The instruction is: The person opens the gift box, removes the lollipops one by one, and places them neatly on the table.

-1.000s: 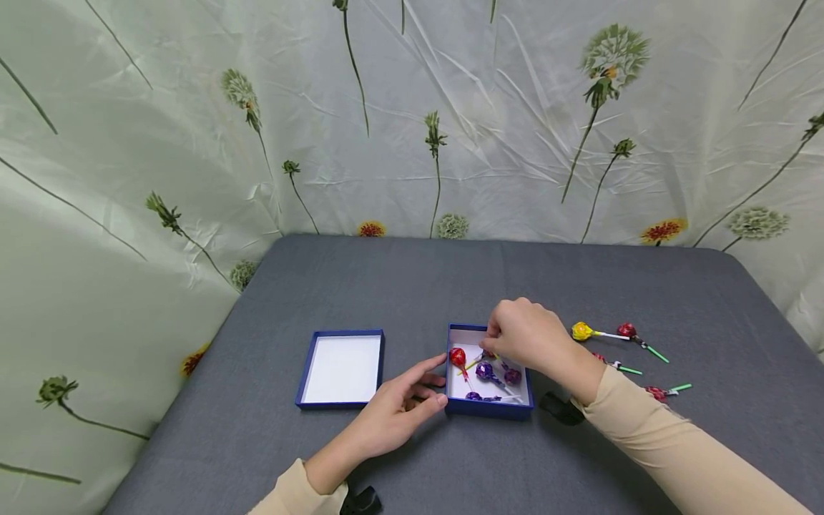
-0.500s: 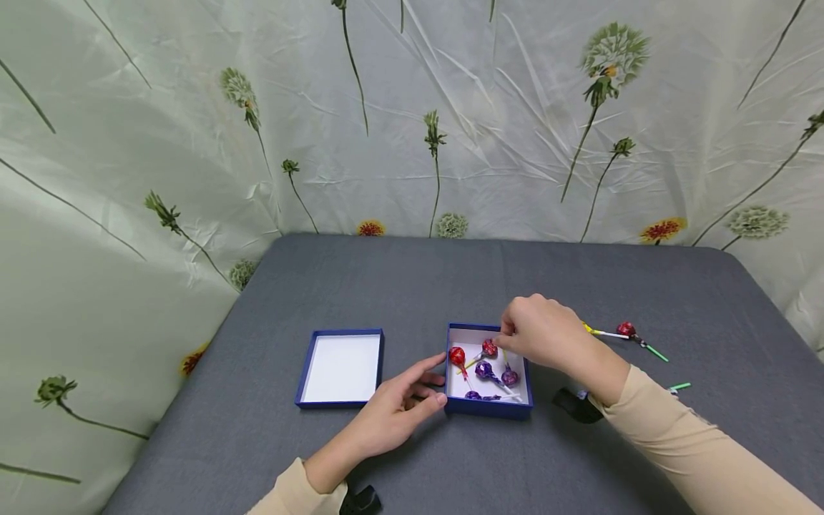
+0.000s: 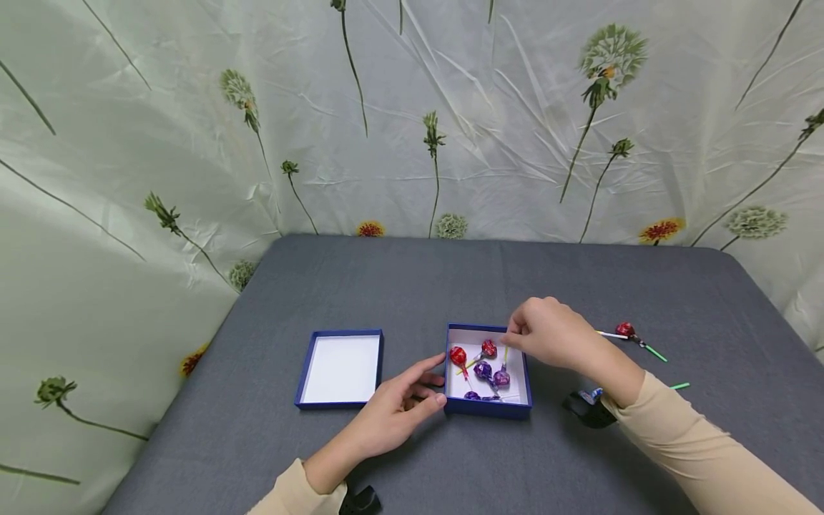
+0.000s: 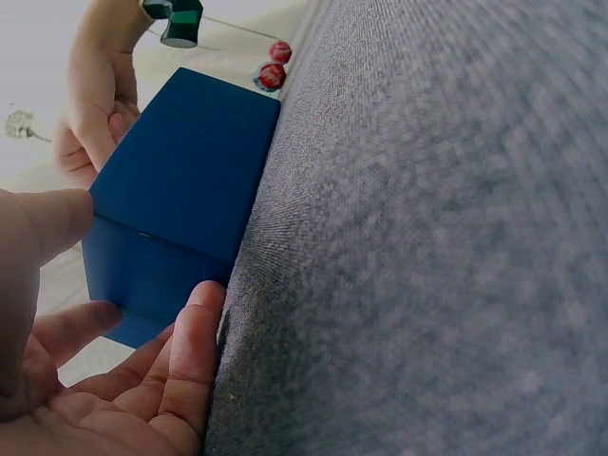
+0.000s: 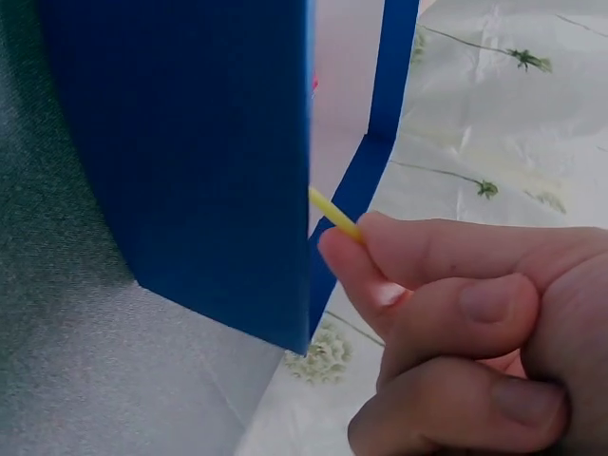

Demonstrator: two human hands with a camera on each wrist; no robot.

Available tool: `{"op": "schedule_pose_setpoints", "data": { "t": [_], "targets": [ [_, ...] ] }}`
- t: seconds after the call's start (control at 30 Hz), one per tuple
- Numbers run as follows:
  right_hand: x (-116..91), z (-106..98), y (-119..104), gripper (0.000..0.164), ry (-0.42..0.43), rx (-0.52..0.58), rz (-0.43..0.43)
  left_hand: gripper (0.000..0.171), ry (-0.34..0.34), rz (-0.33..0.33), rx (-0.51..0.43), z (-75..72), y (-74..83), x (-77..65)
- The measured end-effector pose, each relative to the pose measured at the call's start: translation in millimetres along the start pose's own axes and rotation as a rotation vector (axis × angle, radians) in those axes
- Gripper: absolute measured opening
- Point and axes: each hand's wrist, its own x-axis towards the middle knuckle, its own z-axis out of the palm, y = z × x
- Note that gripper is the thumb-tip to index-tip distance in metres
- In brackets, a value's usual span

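We had the blue box (image 3: 488, 410) just right of our left hand (image 3: 402, 415), its loosely spread fingers touching it. Inside, nearer our right hand (image 3: 547, 332), was the purple lollipop (image 3: 501, 377), long axis running toward us from thumb and forefinger, which pinched its yellow stick (image 5: 334, 213).

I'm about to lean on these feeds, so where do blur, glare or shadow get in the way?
Head view: sheen on the creased flowered backdrop, soft shadow on the grey tabletop below the right sleeve. Left wrist: the tabletop's weave blurs toward the lower right. Right wrist: the box's near wall is dark; the yellow stick in the right hand reads clearly.
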Motion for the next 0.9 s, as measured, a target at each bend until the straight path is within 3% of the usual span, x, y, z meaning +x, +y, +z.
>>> {"op": "schedule_pose_setpoints", "data": {
  "t": [0.33, 0.9],
  "targets": [
    [-0.9, -11.1, 14.4, 0.021, -0.006, 0.12, 0.033, 0.058, -0.003, -0.015, 0.0, 0.0, 1.2, 0.0],
    [1.8, -41.3, 39.4, 0.03, 0.025, 0.217, 0.119, 0.057, -0.002, -0.012, -0.01, 0.1, -0.5, 0.0]
  ]
}}
